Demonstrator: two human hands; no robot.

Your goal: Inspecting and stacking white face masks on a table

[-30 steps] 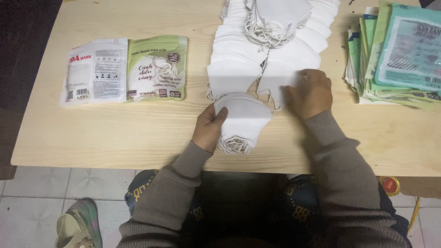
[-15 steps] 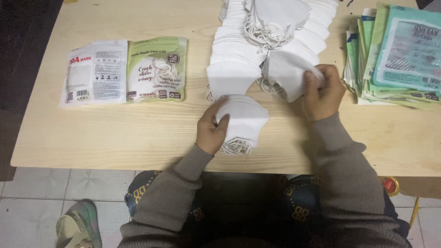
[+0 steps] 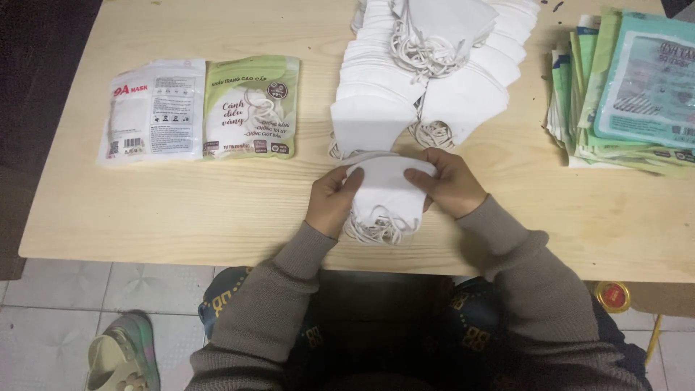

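Left hand (image 3: 331, 203) and right hand (image 3: 452, 185) pinch a small mask stack (image 3: 384, 195) from both sides, squaring it near the table's (image 3: 181, 217) front edge | loops hang toward the person | big mask pile (image 3: 427, 72) behind at back edge, within reach | packets (image 3: 203, 108) left, wrappers (image 3: 630, 87) right

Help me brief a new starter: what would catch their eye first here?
Both hands, left and right, pinch a small stack of white masks at the table's near edge. Right behind it spreads a big heap of masks. Two sealed packets lie far left; a pile of green pouches sits far right.
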